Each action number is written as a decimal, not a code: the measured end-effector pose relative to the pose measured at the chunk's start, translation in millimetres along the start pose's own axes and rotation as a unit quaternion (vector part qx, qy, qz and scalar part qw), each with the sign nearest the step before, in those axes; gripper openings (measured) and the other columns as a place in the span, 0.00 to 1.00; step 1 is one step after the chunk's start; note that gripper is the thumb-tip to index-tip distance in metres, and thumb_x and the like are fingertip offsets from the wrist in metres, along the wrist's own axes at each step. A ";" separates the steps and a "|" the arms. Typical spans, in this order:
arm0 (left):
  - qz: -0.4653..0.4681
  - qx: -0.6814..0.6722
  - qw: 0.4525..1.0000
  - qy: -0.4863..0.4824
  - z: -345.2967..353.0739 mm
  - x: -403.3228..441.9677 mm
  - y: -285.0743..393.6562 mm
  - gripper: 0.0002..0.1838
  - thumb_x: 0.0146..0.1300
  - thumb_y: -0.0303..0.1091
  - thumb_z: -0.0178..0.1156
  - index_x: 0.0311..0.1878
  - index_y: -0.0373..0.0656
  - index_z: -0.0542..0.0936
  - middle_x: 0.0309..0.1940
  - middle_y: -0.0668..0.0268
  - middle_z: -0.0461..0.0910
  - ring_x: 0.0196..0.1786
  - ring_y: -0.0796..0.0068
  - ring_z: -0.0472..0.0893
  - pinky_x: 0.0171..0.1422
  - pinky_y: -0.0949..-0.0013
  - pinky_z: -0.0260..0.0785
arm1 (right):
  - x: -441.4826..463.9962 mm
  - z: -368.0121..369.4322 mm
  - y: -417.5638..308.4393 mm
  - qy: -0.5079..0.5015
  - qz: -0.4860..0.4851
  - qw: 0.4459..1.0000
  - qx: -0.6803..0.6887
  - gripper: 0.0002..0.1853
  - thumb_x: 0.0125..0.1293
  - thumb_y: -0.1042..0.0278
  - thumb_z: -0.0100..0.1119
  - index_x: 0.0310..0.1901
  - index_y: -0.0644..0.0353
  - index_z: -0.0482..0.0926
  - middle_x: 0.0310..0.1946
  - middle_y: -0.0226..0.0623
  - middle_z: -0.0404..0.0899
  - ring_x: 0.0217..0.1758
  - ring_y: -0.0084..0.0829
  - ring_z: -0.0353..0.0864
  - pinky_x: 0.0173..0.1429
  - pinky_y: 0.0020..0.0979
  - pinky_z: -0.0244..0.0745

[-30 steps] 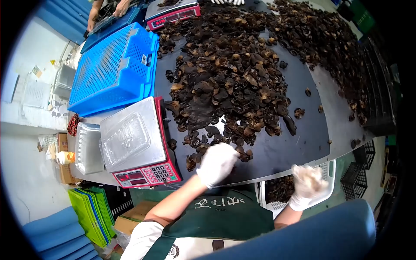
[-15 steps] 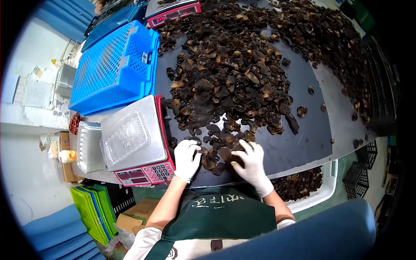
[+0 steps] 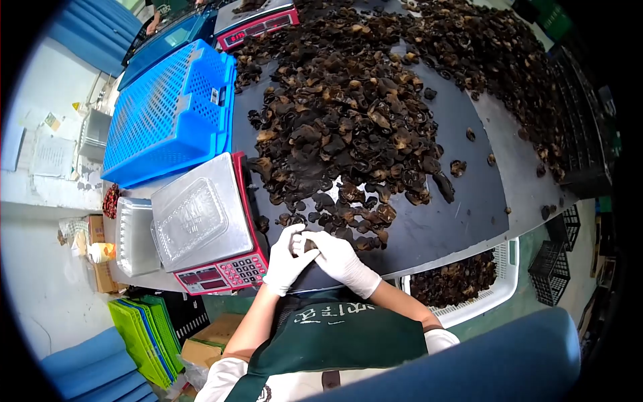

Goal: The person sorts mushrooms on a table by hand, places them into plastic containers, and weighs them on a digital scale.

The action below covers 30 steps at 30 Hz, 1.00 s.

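My left hand (image 3: 287, 260) and my right hand (image 3: 341, 260), both in white gloves, meet at the front edge of the dark table. Their fingers are closed together, and a small brown bit of wood ear mushroom (image 3: 309, 246) shows between them. How much each hand holds is hidden by the gloves. Just beyond lie loose wood ear mushrooms (image 3: 355, 218), at the near end of a large heap of wood ear mushrooms (image 3: 348, 127). Left of my hands stands a red scale (image 3: 244, 271) with a clear plastic tray (image 3: 195, 218) on its metal plate.
A blue crate (image 3: 161, 114) stands behind the scale, and stacked clear trays (image 3: 136, 238) are to its left. A second scale (image 3: 258, 27) is farther back. A white basket (image 3: 512, 275) of mushrooms sits below the table's front edge. A co-worker's hand (image 3: 153, 25) shows at the far left.
My right hand has moved left from the loose mushrooms to meet my left hand, and its spread fingers have closed. The view has shifted slightly.
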<state>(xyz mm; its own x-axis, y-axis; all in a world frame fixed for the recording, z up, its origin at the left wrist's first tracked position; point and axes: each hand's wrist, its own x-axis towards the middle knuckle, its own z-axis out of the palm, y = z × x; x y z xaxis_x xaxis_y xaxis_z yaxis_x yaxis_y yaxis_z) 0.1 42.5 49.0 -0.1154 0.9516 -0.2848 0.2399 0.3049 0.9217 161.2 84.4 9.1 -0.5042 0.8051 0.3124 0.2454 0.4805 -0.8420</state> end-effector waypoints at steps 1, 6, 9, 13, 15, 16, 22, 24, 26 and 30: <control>-0.013 -0.075 0.997 -0.013 -2.3 -3.7 -2.6 0.32 0.55 0.23 0.71 0.63 0.38 0.69 0.46 0.63 0.78 0.42 0.79 0.78 0.49 0.74 0.74 | -0.4 1.0 3.9 -0.005 0.018 0.998 0.055 0.24 0.54 0.77 0.61 0.57 0.57 0.77 0.41 0.44 0.80 0.36 0.41 0.83 0.37 0.35 0.79; 0.024 -0.027 0.998 0.052 -13.5 -0.3 -18.7 0.26 0.56 0.24 0.69 0.59 0.37 0.74 0.44 0.65 0.79 0.42 0.80 0.76 0.51 0.75 0.72 | -14.5 -112.6 -10.5 0.003 0.285 0.943 0.174 0.17 0.53 0.79 0.58 0.47 0.61 0.81 0.35 0.32 0.83 0.32 0.17 0.76 0.38 0.21 0.74; 0.078 0.076 0.991 0.075 -13.8 9.6 -11.9 0.16 0.58 0.26 0.67 0.51 0.38 0.79 0.40 0.64 0.80 0.36 0.77 0.77 0.45 0.73 0.73 | -51.8 -207.7 -16.2 -0.128 0.341 0.931 0.011 0.20 0.49 0.65 0.67 0.46 0.59 0.83 0.30 0.33 0.83 0.31 0.22 0.80 0.41 0.26 0.75; 0.192 0.169 0.966 0.017 15.8 37.4 5.0 0.13 0.60 0.30 0.64 0.48 0.39 0.79 0.39 0.58 0.79 0.37 0.63 0.79 0.45 0.66 0.73 | -73.7 -224.6 -37.1 -0.031 0.337 0.878 -0.338 0.22 0.46 0.63 0.72 0.46 0.58 0.84 0.38 0.40 0.85 0.41 0.38 0.85 0.50 0.33 0.79; 0.263 0.230 0.937 0.002 39.2 51.7 5.8 0.18 0.59 0.34 0.65 0.52 0.40 0.78 0.42 0.56 0.78 0.43 0.58 0.78 0.51 0.62 0.72 | -50.2 -203.5 -38.5 0.039 0.286 0.937 -0.198 0.18 0.51 0.65 0.70 0.46 0.58 0.83 0.39 0.40 0.85 0.41 0.37 0.85 0.51 0.33 0.79; 0.295 0.269 0.917 0.005 49.4 57.8 5.9 0.20 0.59 0.36 0.66 0.54 0.41 0.78 0.45 0.56 0.78 0.47 0.57 0.77 0.54 0.62 0.71 | -34.9 -186.9 -33.3 0.042 0.263 0.951 -0.157 0.16 0.54 0.66 0.67 0.46 0.58 0.83 0.39 0.39 0.85 0.41 0.37 0.85 0.50 0.33 0.79; 0.299 0.355 0.885 -0.014 65.3 69.9 1.7 0.19 0.53 0.30 0.65 0.50 0.43 0.78 0.43 0.58 0.79 0.45 0.54 0.76 0.52 0.58 0.69 | 48.4 -70.5 58.9 0.022 0.028 0.960 -0.276 0.24 0.55 0.71 0.59 0.57 0.54 0.76 0.40 0.40 0.81 0.44 0.39 0.81 0.47 0.38 0.76; 0.291 0.299 0.909 0.019 57.2 68.0 1.2 0.16 0.53 0.29 0.64 0.47 0.42 0.79 0.41 0.59 0.80 0.43 0.53 0.77 0.52 0.57 0.70 | 58.5 -64.7 69.0 -0.023 0.044 0.962 -0.267 0.20 0.55 0.70 0.58 0.52 0.54 0.78 0.39 0.40 0.81 0.42 0.39 0.82 0.45 0.38 0.76; 0.263 0.228 0.934 0.084 48.1 63.9 0.2 0.14 0.57 0.24 0.64 0.47 0.41 0.79 0.37 0.62 0.79 0.40 0.64 0.79 0.48 0.66 0.72 | 55.1 -85.7 58.9 0.072 0.045 0.987 -0.139 0.14 0.55 0.69 0.57 0.45 0.53 0.82 0.38 0.41 0.82 0.37 0.43 0.82 0.43 0.39 0.78; 0.139 0.106 0.979 0.109 54.6 45.7 24.5 0.18 0.55 0.25 0.67 0.49 0.41 0.76 0.34 0.65 0.79 0.32 0.77 0.78 0.40 0.73 0.72 | 0.4 -188.9 16.3 0.111 0.227 0.967 -0.028 0.18 0.53 0.71 0.58 0.48 0.58 0.82 0.43 0.41 0.84 0.43 0.36 0.84 0.48 0.32 0.79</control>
<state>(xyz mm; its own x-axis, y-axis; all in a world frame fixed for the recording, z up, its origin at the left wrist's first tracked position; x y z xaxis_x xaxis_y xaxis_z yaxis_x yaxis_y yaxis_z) 53.3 95.6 44.2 -0.2141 0.9754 0.0532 0.4825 0.0583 0.8739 321.4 158.2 78.6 -0.1450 0.9894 0.0075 0.4469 0.0723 -0.8917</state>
